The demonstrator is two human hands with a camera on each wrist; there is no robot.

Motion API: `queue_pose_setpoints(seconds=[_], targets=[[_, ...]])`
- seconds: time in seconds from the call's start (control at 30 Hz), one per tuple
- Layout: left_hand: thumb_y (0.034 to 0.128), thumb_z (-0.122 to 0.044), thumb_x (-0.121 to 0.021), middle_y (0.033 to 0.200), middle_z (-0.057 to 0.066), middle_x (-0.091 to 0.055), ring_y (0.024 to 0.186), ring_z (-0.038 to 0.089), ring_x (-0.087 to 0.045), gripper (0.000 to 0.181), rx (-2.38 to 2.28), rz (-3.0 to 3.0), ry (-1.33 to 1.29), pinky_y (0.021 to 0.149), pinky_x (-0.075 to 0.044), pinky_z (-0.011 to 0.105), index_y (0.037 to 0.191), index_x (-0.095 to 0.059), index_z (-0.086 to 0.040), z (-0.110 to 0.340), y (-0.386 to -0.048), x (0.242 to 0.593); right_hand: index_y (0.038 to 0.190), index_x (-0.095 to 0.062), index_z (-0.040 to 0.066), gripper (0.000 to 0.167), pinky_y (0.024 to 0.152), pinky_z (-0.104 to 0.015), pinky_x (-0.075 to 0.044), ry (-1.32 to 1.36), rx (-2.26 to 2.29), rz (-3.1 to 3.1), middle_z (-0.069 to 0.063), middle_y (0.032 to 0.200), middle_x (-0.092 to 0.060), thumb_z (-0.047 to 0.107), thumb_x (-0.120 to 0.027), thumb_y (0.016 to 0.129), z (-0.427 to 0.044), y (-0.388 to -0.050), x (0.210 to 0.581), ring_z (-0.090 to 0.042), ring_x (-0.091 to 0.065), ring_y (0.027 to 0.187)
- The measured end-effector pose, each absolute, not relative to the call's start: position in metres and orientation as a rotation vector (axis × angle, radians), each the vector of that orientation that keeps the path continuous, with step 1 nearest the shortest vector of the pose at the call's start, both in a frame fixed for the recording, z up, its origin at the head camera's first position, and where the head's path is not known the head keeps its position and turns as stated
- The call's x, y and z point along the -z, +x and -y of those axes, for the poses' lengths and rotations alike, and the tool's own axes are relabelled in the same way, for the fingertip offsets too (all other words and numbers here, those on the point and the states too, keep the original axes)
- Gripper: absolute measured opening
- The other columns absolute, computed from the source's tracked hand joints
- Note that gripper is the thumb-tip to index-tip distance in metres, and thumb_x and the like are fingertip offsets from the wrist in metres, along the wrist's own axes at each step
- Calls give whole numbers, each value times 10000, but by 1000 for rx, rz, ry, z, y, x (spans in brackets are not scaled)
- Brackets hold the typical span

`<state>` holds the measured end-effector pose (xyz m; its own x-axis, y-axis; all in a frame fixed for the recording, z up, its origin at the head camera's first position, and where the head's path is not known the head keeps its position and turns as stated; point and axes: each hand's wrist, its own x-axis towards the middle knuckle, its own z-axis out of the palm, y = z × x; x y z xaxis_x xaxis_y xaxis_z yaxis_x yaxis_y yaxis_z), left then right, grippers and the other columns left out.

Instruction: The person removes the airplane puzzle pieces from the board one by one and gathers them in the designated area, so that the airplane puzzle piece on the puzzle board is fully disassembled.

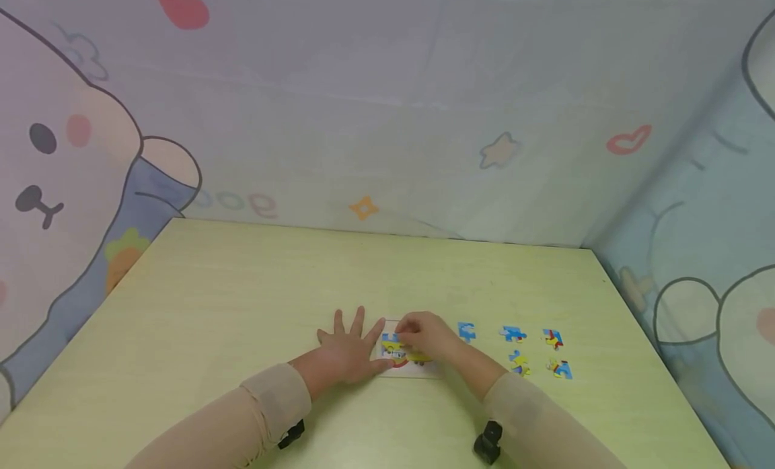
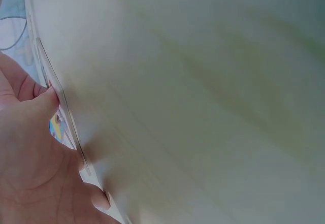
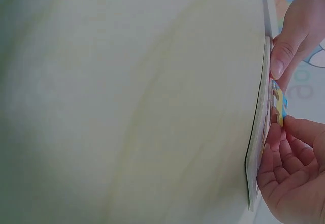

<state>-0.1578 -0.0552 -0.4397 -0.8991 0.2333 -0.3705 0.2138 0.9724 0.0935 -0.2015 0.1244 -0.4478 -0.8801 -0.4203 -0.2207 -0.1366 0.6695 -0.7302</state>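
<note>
A flat jigsaw board [image 1: 412, 373] with a pale border lies on the table. My left hand [image 1: 351, 354] rests at its left side, fingers spread and straight, with the thumb and a fingertip on the board. Over the board, my right hand [image 1: 426, 334] pinches a yellow and blue puzzle piece [image 3: 281, 113] between thumb and finger. The right wrist view shows this piece tilted up from the board, near the left thumb. A blue and yellow section [image 1: 390, 344] of the picture shows between the hands. The right hand hides part of the board.
Several loose puzzle pieces lie right of the board, among them a blue piece [image 1: 466, 331] close to the right wrist and a blue and white one [image 1: 560, 369] farther right. A printed cloth [image 1: 387, 119] hangs behind the pale wooden table [image 1: 242, 287].
</note>
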Motion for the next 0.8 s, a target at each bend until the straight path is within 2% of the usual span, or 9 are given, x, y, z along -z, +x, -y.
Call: queue_pose_setpoints(seconds=[0.37, 0.57, 0.8], targets=[[847, -720, -360, 1554, 124, -48, 1352, 493, -78, 809, -44, -2747, 317, 927, -251, 694, 1505, -138, -305, 56, -158, 439, 922, -675, 113, 81, 697, -286, -460, -412, 1139, -2534, 24, 793, -616, 176, -630, 899, -141, -206, 449, -132, -556, 729], [847, -719, -364, 1553, 129, -54, 1351, 495, -80, 812, -62, -2751, 320, 925, -248, 698, 1505, -143, -297, 56, -158, 441, 932, -682, 117, 85, 750, -303, -466, -388, 1150, -2544, 27, 829, -627, 178, -637, 893, -158, -204, 444, -139, -555, 789], [845, -714, -378, 1553, 128, -54, 1352, 494, -83, 814, -61, -2742, 326, 931, -247, 694, 1505, -138, -302, 55, -157, 440, 965, -673, 53, 116, 753, -308, -499, -360, 1249, -2502, -15, 861, -639, 134, -627, 896, -182, -198, 436, -158, -572, 799]])
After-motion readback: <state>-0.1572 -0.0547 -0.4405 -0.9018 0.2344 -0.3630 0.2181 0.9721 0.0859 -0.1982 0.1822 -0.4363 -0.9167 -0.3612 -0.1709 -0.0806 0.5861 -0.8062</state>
